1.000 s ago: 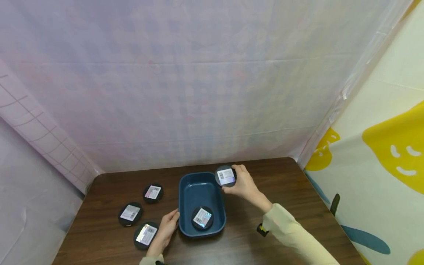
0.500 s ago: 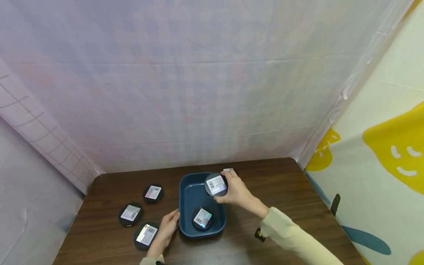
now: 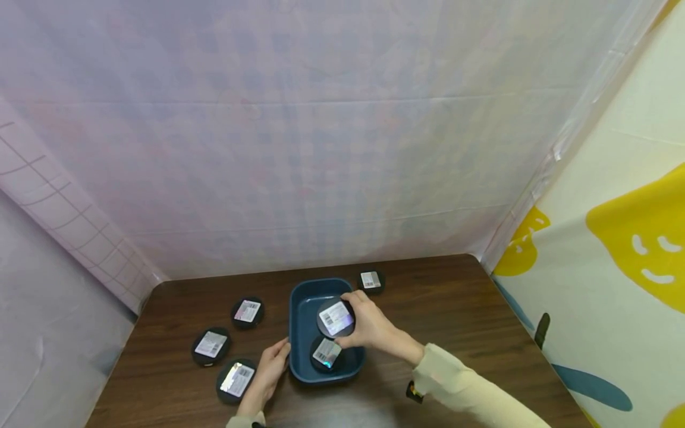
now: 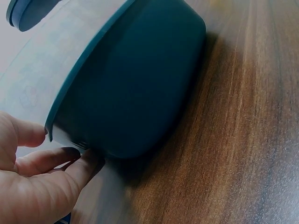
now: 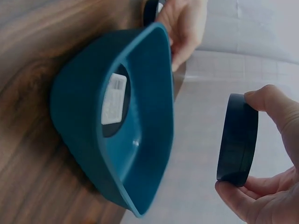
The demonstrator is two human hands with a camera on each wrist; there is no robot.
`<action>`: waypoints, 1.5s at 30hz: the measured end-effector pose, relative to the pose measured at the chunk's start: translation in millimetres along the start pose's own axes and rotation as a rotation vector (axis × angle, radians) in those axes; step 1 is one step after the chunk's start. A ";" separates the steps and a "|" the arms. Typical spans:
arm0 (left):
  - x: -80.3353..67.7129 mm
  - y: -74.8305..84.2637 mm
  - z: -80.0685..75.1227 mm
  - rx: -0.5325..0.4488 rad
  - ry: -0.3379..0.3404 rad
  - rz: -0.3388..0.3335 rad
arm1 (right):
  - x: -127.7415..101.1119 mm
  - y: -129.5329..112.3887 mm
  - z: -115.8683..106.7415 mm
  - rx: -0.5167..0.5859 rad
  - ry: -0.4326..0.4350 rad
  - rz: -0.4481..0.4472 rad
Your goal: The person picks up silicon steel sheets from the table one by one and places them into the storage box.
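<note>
One tin [image 3: 326, 352] partly hidden under held tin [image 3: 335, 318].

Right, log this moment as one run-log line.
right hand: holds round black tin over dark blue plastic tub | left hand: touches tub rim | in tub: one labelled tin

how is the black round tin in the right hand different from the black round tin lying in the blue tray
The black round tin in the right hand is pinched by its rim and held in the air above the blue plastic tray; the black round tin lying in the tray rests flat on the tray floor, touched by no hand. Both are black, round, and carry a white barcode label.
</note>
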State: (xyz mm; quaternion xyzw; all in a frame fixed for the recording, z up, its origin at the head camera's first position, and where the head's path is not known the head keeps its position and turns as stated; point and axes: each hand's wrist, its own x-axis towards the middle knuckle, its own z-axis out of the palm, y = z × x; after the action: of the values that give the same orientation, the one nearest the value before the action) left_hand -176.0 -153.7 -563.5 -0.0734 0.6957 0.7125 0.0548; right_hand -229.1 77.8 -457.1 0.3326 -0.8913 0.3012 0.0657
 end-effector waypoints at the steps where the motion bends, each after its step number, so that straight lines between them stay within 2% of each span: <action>1: -0.1 0.1 0.0 -0.001 -0.001 0.000 | -0.9 0.1 2.0 -0.004 -0.002 -0.012; 6: -0.9 0.7 -0.2 -0.004 -0.001 -0.003 | -4.3 1.9 10.7 -0.005 -0.022 -0.040; 15: -0.6 1.4 -0.4 0.003 0.005 -0.001 | -8.0 2.3 21.7 0.019 -0.104 0.027; 25: -0.1 1.0 -1.0 -0.005 -0.001 0.000 | -11.4 6.2 38.5 0.015 -0.149 -0.007; 33: 0.3 0.2 -0.9 -0.008 0.002 0.002 | -14.7 8.8 52.0 0.001 -0.203 0.004; 45: 0.5 -1.1 -0.5 -0.013 0.000 0.009 | -15.4 10.2 61.1 -0.024 -0.251 -0.014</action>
State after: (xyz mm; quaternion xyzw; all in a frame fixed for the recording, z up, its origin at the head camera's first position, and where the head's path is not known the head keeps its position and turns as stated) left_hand -176.2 -154.3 -564.7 -0.0708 0.6913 0.7173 0.0513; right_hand -218.7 57.1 -516.5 0.3729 -0.8937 0.2462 -0.0405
